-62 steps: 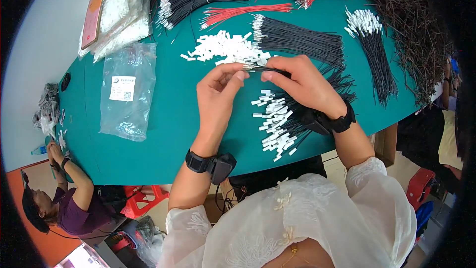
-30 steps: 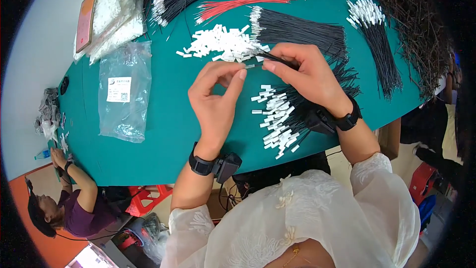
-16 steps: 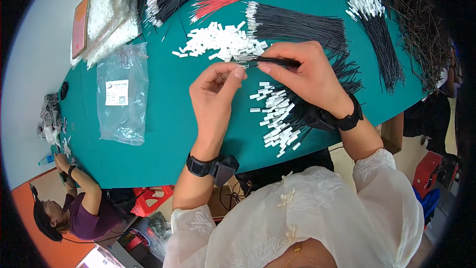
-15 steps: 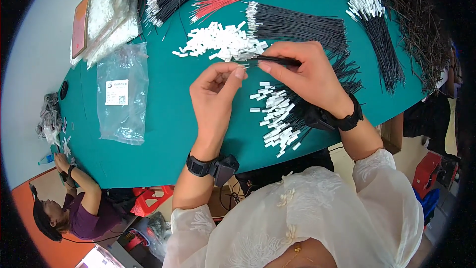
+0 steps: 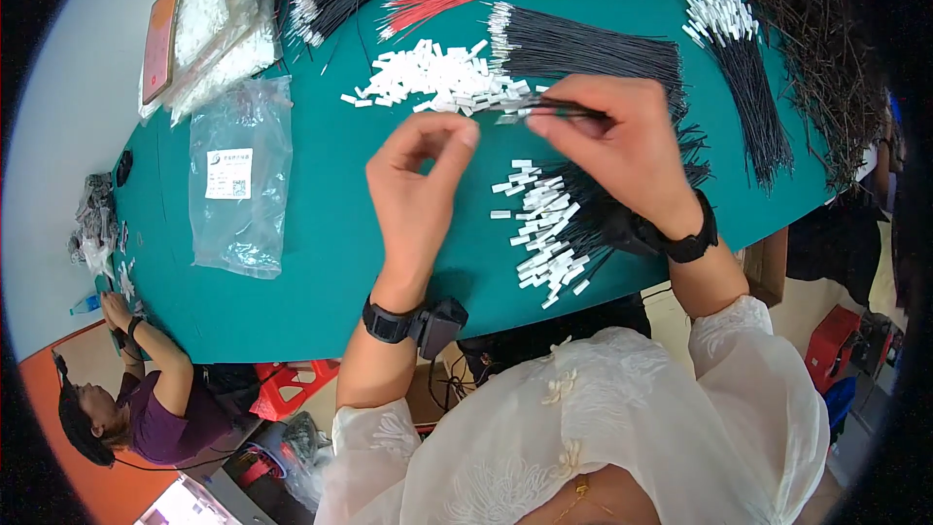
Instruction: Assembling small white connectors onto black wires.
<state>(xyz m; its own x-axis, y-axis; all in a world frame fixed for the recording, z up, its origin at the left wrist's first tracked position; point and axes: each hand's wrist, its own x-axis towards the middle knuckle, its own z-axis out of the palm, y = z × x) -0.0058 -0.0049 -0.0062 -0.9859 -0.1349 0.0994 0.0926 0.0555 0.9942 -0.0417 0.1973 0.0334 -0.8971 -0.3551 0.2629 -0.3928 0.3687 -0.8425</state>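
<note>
My right hand (image 5: 622,141) pinches a few thin black wires (image 5: 583,111) between thumb and fingers. Their ends point left, blurred, with a pale piece (image 5: 509,119) at the tip. My left hand (image 5: 416,170) is closed in a pinch, thumb against forefinger, apart from those wires. Whatever its fingertips may hold is hidden. Just beyond both hands lies a heap of small white connector housings (image 5: 428,73). Under my right hand, a fan of black wires with white housings (image 5: 544,224) on their ends rests on the green table (image 5: 389,233).
Bundles of black wires (image 5: 593,44) and red wires (image 5: 476,2) lie at the back. Another housed bundle (image 5: 743,78) is at right, beside a dark tangled pile (image 5: 812,58). A clear bag (image 5: 238,233), filled bags (image 5: 228,39) and a phone (image 5: 161,44) occupy the left. A co-worker (image 5: 165,399) sits lower left.
My hands have drawn apart: the right, still holding the wires, has shifted slightly right, and the left fingertips have come away from the wire ends.
</note>
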